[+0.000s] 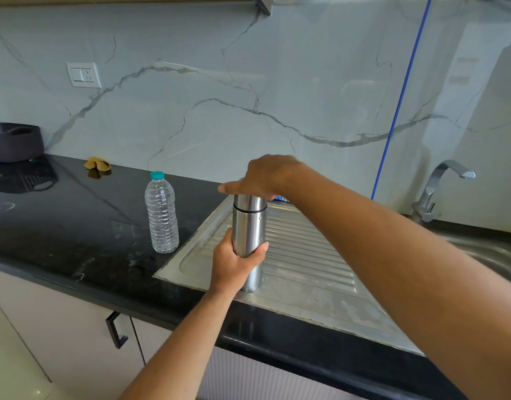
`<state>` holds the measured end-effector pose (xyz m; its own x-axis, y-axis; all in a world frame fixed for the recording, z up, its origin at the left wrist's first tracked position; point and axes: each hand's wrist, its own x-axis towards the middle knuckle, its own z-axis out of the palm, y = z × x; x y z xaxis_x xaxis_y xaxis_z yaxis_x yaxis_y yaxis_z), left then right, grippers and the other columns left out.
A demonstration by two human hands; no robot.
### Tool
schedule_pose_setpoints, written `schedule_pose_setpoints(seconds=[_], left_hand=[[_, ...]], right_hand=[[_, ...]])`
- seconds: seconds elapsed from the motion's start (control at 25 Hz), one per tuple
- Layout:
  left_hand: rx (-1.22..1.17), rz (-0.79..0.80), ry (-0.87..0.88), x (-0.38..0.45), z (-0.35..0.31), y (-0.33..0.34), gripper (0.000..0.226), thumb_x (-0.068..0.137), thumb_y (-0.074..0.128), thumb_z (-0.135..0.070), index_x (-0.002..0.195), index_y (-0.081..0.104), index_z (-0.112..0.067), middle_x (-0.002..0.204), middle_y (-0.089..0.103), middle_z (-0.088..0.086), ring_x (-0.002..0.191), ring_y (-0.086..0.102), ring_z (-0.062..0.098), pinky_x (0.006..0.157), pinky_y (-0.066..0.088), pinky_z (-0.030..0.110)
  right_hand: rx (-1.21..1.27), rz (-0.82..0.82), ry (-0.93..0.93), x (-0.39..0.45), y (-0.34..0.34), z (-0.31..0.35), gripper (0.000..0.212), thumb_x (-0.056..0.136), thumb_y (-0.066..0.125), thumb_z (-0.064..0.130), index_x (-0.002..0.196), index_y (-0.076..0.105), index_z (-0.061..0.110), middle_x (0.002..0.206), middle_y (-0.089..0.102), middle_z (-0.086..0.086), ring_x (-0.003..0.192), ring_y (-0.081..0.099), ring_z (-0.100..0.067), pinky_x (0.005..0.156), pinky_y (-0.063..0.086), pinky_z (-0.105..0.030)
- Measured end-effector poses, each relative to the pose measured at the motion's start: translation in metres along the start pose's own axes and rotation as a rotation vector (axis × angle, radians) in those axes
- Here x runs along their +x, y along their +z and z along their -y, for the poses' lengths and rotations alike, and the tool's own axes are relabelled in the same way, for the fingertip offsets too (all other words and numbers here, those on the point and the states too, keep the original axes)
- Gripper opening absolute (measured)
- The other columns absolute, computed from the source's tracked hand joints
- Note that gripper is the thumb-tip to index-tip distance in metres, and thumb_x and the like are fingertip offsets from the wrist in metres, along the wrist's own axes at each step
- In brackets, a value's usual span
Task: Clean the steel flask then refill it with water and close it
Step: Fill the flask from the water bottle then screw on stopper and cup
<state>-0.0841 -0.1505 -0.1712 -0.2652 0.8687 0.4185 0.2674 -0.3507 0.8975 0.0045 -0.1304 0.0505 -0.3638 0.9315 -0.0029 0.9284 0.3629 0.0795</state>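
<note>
A tall steel flask (248, 226) stands upright on the ribbed steel drainboard (306, 255) of the sink. My left hand (234, 264) grips the lower body of the flask, fingers wrapped around it. My right hand (266, 176) sits on top, fingers curled over the flask's steel cap (248, 202), which rests on the flask above a dark seam. A clear plastic water bottle (161, 215) with a teal cap stands on the black counter, left of the drainboard.
The sink basin (496, 255) and chrome tap (439, 189) are at the right. A brown cloth (98, 164) lies by the marble wall. A dark container (15, 141) sits at the far left. The black counter (61, 220) runs leftward; cabinet handle (115, 330) below.
</note>
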Motion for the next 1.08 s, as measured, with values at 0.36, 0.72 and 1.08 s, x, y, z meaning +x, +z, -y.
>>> schedule_pose_setpoints(seconds=[0.36, 0.72, 1.08], left_hand=[[0.000, -0.005, -0.006, 0.000, 0.000, 0.000, 0.056, 0.075, 0.089, -0.031, 0.124, 0.062, -0.020, 0.098, 0.071, -0.011, 0.088, 0.068, -0.005, 0.066, 0.055, 0.011], [0.006, -0.006, -0.020, 0.001, -0.001, 0.001, 0.053, 0.076, 0.089, -0.032, 0.121, 0.064, -0.021, 0.096, 0.072, -0.008, 0.086, 0.069, -0.002, 0.067, 0.057, 0.014], [0.014, 0.053, -0.060, 0.001, 0.000, -0.002, 0.054, 0.077, 0.087, -0.036, 0.123, 0.063, -0.022, 0.099, 0.072, -0.006, 0.088, 0.069, 0.002, 0.067, 0.057, 0.014]], right_hand=[[-0.082, -0.044, -0.105, -0.003, -0.003, 0.001, 0.056, 0.096, 0.049, 0.067, 0.089, 0.059, 0.012, 0.073, 0.059, -0.003, 0.066, 0.057, -0.016, 0.064, 0.041, -0.030], [0.006, -0.055, -0.200, -0.012, 0.003, -0.005, 0.045, 0.099, 0.052, 0.052, 0.116, 0.062, 0.011, 0.097, 0.067, -0.008, 0.071, 0.060, -0.017, 0.056, 0.040, -0.025], [0.186, -0.108, -0.309, 0.008, 0.031, -0.022, 0.047, 0.095, 0.058, 0.062, 0.114, 0.058, 0.019, 0.099, 0.063, 0.000, 0.090, 0.061, -0.021, 0.072, 0.048, -0.031]])
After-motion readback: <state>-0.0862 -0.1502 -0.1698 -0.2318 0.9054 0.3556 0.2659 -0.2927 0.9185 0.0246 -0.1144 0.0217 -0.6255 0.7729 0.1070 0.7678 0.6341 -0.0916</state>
